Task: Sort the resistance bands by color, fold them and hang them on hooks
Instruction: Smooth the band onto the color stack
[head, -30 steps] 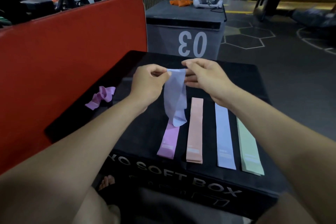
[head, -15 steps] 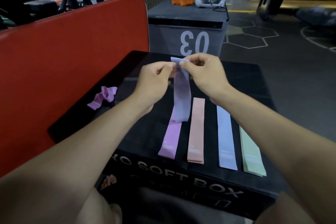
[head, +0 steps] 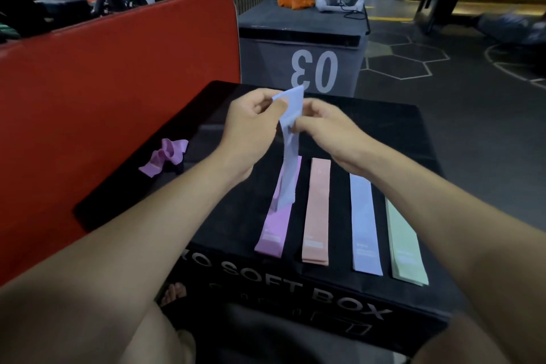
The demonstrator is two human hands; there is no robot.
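1. Head view: your left hand [head: 251,124] pinches the upper left edge of a lilac band [head: 291,139], thumb and curled fingers closed on it.
2. Your right hand [head: 325,124] pinches the same band a little lower on its right edge, fingers curled round it.
3. The lilac band hangs upright between your hands, above the black box [head: 413,139]; its lower end dangles over the pink band [head: 273,233]. Whether it touches the pink band cannot be told.
4. Four bands lie flat on the box top in a row, apart from one another, near ends at the near edge: the pink band at left, then a peach band [head: 317,216], a blue band [head: 364,224] and a green band [head: 406,245] at right.
5. A crumpled pink band [head: 164,156] lies at the box's left edge, beside the red pad [head: 103,97].
6. A grey box [head: 301,47] marked "03" stands beyond the black box, with an orange cloth [head: 295,3] on its top.
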